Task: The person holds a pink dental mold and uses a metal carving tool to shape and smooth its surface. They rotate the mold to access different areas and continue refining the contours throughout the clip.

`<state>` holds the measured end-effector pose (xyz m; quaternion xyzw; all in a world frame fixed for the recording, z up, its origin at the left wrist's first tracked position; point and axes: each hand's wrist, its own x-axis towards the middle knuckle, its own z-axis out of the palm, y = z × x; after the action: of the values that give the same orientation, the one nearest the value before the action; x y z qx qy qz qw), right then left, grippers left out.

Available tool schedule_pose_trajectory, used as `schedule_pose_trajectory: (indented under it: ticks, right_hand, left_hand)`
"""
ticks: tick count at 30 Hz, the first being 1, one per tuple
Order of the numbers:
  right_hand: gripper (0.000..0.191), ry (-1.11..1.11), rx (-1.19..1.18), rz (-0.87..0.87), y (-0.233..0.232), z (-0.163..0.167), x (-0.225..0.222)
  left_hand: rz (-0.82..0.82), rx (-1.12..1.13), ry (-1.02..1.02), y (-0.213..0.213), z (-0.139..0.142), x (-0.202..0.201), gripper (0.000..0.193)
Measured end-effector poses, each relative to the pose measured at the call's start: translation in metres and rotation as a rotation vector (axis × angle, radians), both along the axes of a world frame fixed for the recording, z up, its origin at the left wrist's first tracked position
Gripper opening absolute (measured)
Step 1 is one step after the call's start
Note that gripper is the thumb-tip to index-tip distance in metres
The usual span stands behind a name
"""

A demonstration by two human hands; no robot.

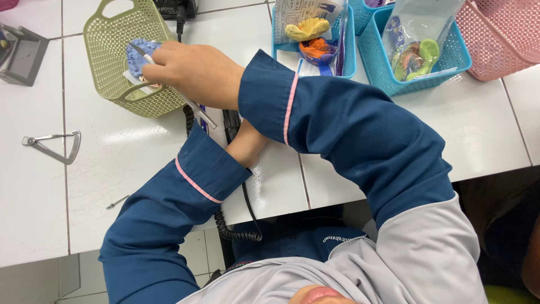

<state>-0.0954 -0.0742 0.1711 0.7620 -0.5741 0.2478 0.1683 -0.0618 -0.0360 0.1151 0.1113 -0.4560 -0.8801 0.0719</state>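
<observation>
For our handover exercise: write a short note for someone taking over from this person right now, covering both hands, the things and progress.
Right hand: reaches across to the green basket, gripping a thin metal tool, fingertips on the blue cast inside it.
Left hand: mostly hidden under the right sleeve, beside the black cable; grip unclear.
Done: tool and cast are in hand at the basket.
Left: the cast is not yet out on the table; the blue basket with a bagged cast sits untouched.
</observation>
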Motion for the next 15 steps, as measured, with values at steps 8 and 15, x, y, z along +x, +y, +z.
schedule_pose_trajectory:
  ticks: [8, 15]
  right_hand:
    - [0.036, -0.064, -0.184, 0.067, 0.104, 0.029, -0.018]
    - [0.048, -0.101, -0.129, -0.226, 0.259, 0.053, 0.020]
  left_hand:
    - [-0.002, -0.021, 0.015, 0.014, -0.005, -0.006, 0.046]
    - [-0.013, -0.075, -0.005, 0.028, -0.019, 0.002, 0.048]
